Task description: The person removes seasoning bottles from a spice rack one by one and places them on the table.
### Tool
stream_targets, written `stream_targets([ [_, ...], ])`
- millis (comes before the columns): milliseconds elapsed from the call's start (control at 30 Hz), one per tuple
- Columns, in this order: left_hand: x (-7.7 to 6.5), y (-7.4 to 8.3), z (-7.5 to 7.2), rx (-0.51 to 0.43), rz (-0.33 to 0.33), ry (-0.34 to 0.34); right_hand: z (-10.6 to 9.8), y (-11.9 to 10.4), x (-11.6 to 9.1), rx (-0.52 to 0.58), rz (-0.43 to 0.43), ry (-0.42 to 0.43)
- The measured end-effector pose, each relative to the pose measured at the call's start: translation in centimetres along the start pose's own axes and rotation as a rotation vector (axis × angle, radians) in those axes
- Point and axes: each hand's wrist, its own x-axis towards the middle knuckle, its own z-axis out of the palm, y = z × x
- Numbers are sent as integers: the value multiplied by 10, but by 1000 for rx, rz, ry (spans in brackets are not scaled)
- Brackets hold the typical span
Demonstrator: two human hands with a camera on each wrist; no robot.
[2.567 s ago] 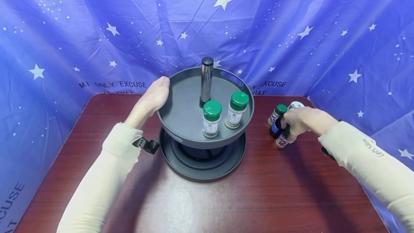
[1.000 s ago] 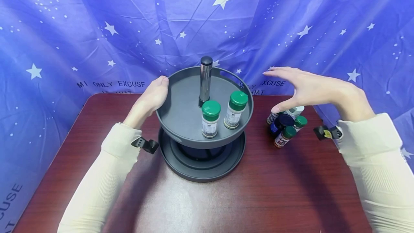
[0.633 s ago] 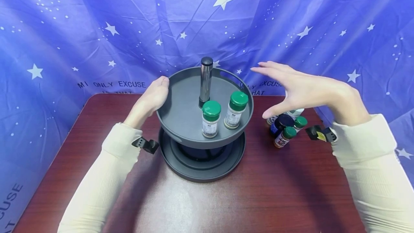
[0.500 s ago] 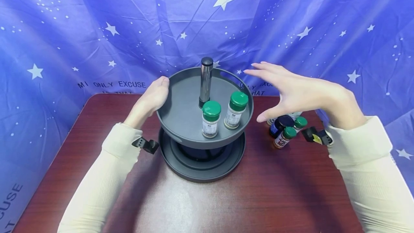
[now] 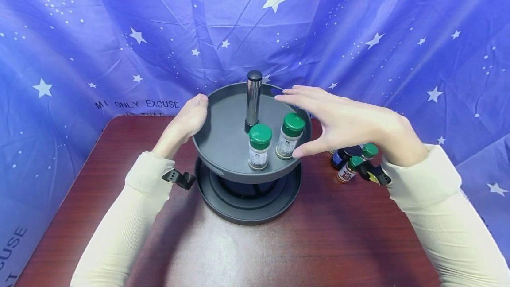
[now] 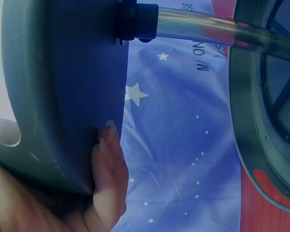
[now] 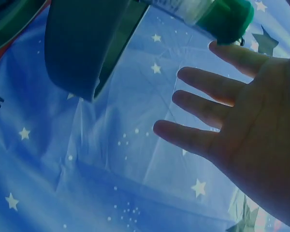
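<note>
A grey two-tier turntable stands on the table, its round upper tray [image 5: 225, 145] above a lower tray [image 5: 247, 216]. My left hand [image 5: 190, 118] holds the upper tray's left rim; in the left wrist view its fingers [image 6: 108, 179] bend beneath the tray. Two green-capped spice jars stand upright on that tray, a front jar [image 5: 259, 156] and a right jar [image 5: 287, 143]. My right hand [image 5: 346, 121] is at the tray's right side, thumb and fingers spread around the right jar. The right wrist view shows straight fingers close to a green cap [image 7: 227, 21]; contact cannot be told.
A metal post [image 5: 253, 101] with a black top rises through the upper tray. On the table at right, partly hidden by my right forearm, are several more jars, including a dark blue one [image 5: 338, 158] and a red-labelled one [image 5: 345, 174]. A starry curtain [image 5: 223, 25] hangs behind.
My right hand rose from the jars on the table with nothing in it, then moved left to the right jar on the tray. The left hand and turntable stayed put.
</note>
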Motion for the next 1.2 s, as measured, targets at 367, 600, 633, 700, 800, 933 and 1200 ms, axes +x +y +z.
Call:
stream_targets([
  [367, -1, 0, -1, 2, 5, -9, 11, -13, 11, -64, -98, 46],
  [600, -1, 0, -1, 3, 3, -7, 17, -9, 16, -26, -143, 47],
  [633, -1, 0, -1, 5, 5, -6, 17, -9, 16, -27, -140, 41],
  [700, 0, 1, 0, 7, 8, -3, 17, -8, 16, -33, -135, 34],
  [800, 0, 0, -1, 7, 9, 2, 16, -7, 16, -27, -139, 25],
  [933, 0, 0, -1, 5, 5, 4, 15, -7, 17, -8, -148, 26],
  [1200, -2, 1, -1, 6, 1, -8, 13, -6, 15, -5, -139, 65],
])
